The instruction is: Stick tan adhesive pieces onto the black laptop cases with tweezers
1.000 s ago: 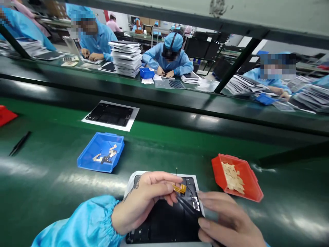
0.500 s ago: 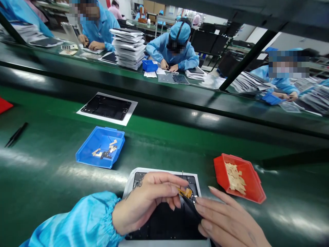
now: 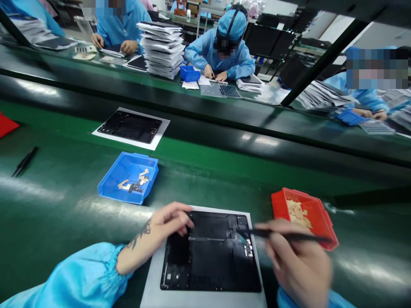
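Observation:
A black laptop-style casing [image 3: 221, 265] lies on a white sheet [image 3: 150, 291] in front of me. My left hand [image 3: 171, 222] is at its upper left edge, fingers apart and loosely bent, with nothing visible in them. Black tweezers [image 3: 289, 236] are gripped in my right hand [image 3: 297, 256], which is blurred by motion. Their tips are over the casing's upper right part, close to a row of small metal connectors [image 3: 248, 248]. Whether the tips pinch anything or touch the casing, I cannot tell.
A blue tray [image 3: 111, 188] holds small tan and black pieces; a red tray [image 3: 324, 214] at right holds tan bits. Another casing [image 3: 130, 126] lies beyond, and a black tool [image 3: 25, 161] at far left. Co-workers sit across the bench beside stacked sheets [image 3: 162, 49].
My hands have parted: the left went to the casing's left edge, the right swung the tweezers level from the right. The small amber piece between my hands no longer shows.

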A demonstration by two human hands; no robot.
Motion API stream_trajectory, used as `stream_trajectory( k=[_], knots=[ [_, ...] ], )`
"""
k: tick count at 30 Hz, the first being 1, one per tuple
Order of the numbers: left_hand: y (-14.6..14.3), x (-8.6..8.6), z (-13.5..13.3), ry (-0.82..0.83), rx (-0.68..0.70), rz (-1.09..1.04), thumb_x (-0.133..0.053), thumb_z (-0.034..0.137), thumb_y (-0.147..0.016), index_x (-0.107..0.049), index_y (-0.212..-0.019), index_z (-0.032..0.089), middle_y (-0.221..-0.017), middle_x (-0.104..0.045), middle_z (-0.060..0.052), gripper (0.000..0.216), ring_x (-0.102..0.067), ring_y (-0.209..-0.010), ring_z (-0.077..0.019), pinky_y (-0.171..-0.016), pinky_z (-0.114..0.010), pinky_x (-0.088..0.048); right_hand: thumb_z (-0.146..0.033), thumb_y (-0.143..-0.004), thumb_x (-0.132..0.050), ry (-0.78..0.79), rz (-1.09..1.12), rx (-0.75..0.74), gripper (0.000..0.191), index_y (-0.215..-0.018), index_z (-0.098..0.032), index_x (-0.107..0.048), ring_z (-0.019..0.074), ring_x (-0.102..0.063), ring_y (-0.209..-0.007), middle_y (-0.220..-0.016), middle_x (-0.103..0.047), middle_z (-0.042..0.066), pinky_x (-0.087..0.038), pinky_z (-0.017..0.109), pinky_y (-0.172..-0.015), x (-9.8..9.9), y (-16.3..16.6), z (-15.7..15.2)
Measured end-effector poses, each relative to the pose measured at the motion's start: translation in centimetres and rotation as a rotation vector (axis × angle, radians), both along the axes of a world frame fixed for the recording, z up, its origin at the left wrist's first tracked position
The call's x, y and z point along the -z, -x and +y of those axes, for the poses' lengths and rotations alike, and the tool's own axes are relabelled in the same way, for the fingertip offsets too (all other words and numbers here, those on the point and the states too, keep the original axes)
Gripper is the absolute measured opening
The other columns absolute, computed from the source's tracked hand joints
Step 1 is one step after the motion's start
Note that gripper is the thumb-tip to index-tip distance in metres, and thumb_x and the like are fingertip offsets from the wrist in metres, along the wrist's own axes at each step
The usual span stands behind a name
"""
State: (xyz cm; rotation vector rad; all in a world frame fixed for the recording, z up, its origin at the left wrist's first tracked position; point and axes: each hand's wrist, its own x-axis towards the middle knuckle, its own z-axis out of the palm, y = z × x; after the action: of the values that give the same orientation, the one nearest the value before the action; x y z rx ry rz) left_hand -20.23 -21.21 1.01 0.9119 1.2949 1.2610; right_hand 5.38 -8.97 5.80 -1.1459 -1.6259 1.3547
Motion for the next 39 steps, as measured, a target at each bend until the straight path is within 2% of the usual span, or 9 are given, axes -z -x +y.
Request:
stream_trajectory(
  k=[1, 3, 5, 8, 11, 14, 20, 26, 39],
  knots=[
    [0.9, 0.9, -0.4, -0.063, -0.154, 0.305, -0.052, 0.035, -0.091, -0.062, -0.113, 0.020, -0.087, -0.066, -0.008, 0.028, -0.062, -0.076, -0.0170, -0.071, -0.029, -0.049, -0.040, -0.079, -0.070, 0.141, 0.038, -0.018, 0.021, -0.081, -0.021, -0.062, 0.0098, -0.040, -0.041, -0.054, -0.051, -0.002, -0.028, 0.020, -0.035, 0.5, 2.2, 0.2],
    [2.2, 2.3, -0.9, -0.317, -0.246, 0.860, -0.055, 0.021, -0.089, -0.064, -0.107, 0.019, -0.083, -0.064, -0.006, 0.020, -0.059, -0.077, -0.0166, -0.069, -0.028, -0.047, -0.041, -0.078, -0.070, 0.367, 0.113, -0.072, 0.027, -0.082, -0.018, -0.058, 0.0068, -0.033, -0.042, -0.052, -0.043, -0.005, -0.022, 0.018, -0.037, 1.8, 6.3, 0.7],
    [2.4, 3.0, -1.1, -0.613, -0.137, 1.246, -0.058, 0.011, -0.085, -0.062, -0.113, 0.018, -0.081, -0.064, -0.005, 0.029, -0.057, -0.073, -0.0163, -0.065, -0.029, -0.046, -0.042, -0.074, -0.073, 0.514, 0.155, -0.136, 0.032, -0.083, -0.016, -0.056, 0.0062, -0.032, -0.045, -0.053, -0.043, -0.005, -0.018, 0.017, -0.038, 3.1, 9.1, 1.2],
    [1.7, 3.2, -0.8, -0.830, 0.032, 1.464, -0.058, 0.007, -0.084, -0.061, -0.112, 0.013, -0.079, -0.064, -0.005, 0.029, -0.056, -0.069, -0.0161, -0.061, -0.030, -0.045, -0.042, -0.069, -0.075, 0.627, 0.140, -0.212, 0.037, -0.082, -0.015, -0.054, 0.0059, -0.033, -0.047, -0.056, -0.046, -0.004, -0.016, 0.017, -0.038, 4.7, 11.0, 1.4],
    [1.2, 3.2, -0.6, -0.856, 0.056, 1.450, -0.056, 0.007, -0.085, -0.061, -0.108, 0.007, -0.082, -0.066, -0.007, 0.023, -0.057, -0.068, -0.0162, -0.059, -0.031, -0.047, -0.043, -0.070, -0.074, 0.619, 0.092, -0.246, 0.037, -0.082, -0.015, -0.053, 0.0055, -0.033, -0.047, -0.058, -0.049, -0.004, -0.017, 0.016, -0.038, 5.4, 11.4, 1.0],
    [1.4, 3.5, -0.5, -0.820, 0.064, 1.414, -0.056, 0.006, -0.086, -0.058, -0.111, 0.005, -0.084, -0.067, -0.009, 0.025, -0.059, -0.070, -0.0172, -0.059, -0.033, -0.049, -0.044, -0.074, -0.071, 0.498, 0.018, -0.227, 0.035, -0.087, -0.016, -0.054, 0.0058, -0.034, -0.045, -0.055, -0.048, -0.006, -0.020, 0.017, -0.039, 6.1, 11.5, 0.6],
    [1.2, 4.8, -0.1, -0.699, 0.078, 1.363, -0.058, 0.015, -0.088, -0.060, -0.107, 0.006, -0.068, -0.061, -0.004, 0.021, -0.056, -0.060, -0.0168, -0.051, -0.030, -0.046, -0.043, -0.078, -0.067, 0.282, -0.074, -0.233, 0.030, -0.087, -0.016, -0.055, 0.0086, -0.044, -0.048, -0.057, -0.051, -0.004, -0.031, 0.020, -0.042, 7.9, 11.6, 0.7],
    [0.9, 5.5, -0.1, -0.639, 0.093, 1.334, -0.056, 0.017, -0.089, -0.060, -0.105, 0.007, -0.060, -0.053, 0.000, 0.020, -0.050, -0.053, -0.0152, -0.047, -0.029, -0.041, -0.038, -0.083, -0.063, 0.244, -0.112, -0.263, 0.023, -0.089, -0.018, -0.055, 0.0106, -0.052, -0.052, -0.058, -0.053, -0.004, -0.040, 0.022, -0.048, 9.1, 11.2, 0.9],
    [1.2, 5.6, -0.6, -0.545, 0.145, 1.221, -0.057, 0.012, -0.086, -0.057, -0.112, 0.005, -0.068, -0.056, -0.004, 0.027, -0.052, -0.060, -0.0159, -0.050, -0.028, -0.045, -0.033, -0.085, -0.062, 0.195, -0.171, -0.295, 0.016, -0.090, -0.019, -0.058, 0.0113, -0.057, -0.053, -0.061, -0.056, -0.003, -0.045, 0.022, -0.051, 9.0, 11.3, 0.7]
  ],
)
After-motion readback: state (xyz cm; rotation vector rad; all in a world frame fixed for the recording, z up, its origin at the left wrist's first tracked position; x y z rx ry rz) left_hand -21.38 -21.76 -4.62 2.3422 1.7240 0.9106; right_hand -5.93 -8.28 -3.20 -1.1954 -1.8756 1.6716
